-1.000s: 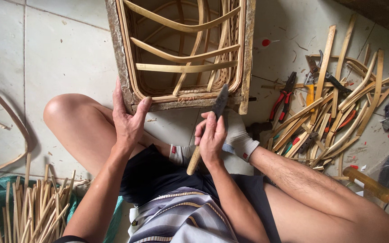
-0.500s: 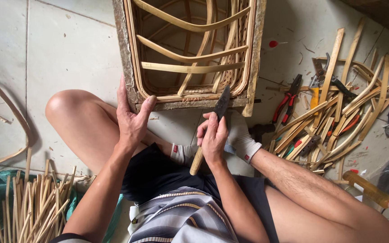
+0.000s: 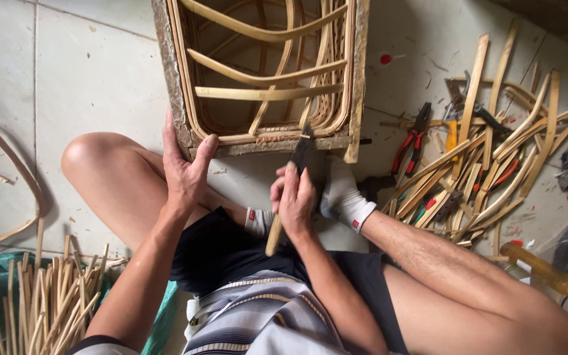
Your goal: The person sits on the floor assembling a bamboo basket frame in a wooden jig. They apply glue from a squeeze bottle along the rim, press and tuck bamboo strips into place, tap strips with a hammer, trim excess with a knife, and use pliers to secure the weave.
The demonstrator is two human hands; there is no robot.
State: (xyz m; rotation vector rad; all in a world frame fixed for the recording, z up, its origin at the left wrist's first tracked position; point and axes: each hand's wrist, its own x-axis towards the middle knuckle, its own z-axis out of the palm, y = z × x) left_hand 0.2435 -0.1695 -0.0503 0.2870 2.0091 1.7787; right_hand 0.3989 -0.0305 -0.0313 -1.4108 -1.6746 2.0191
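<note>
A rough wooden frame (image 3: 179, 112) with bent cane strips inside lies on the tiled floor in front of me. My left hand (image 3: 184, 172) grips its near left corner, thumb over the front bar. My right hand (image 3: 294, 200) holds a knife (image 3: 300, 156) with a pale wooden handle and dark blade. The blade tip touches the frame's front bar near the right corner. My feet in white socks (image 3: 340, 197) rest just below the frame.
A heap of cane offcuts (image 3: 494, 164) with red-handled pliers (image 3: 410, 139) and other tools lies on the right. A bundle of thin cane sticks (image 3: 34, 302) sits on green cloth at lower left. A curved strip (image 3: 21, 177) lies far left.
The view has shifted slightly, and the knife blade has moved up against the frame's front bar. My left hand stays on the corner.
</note>
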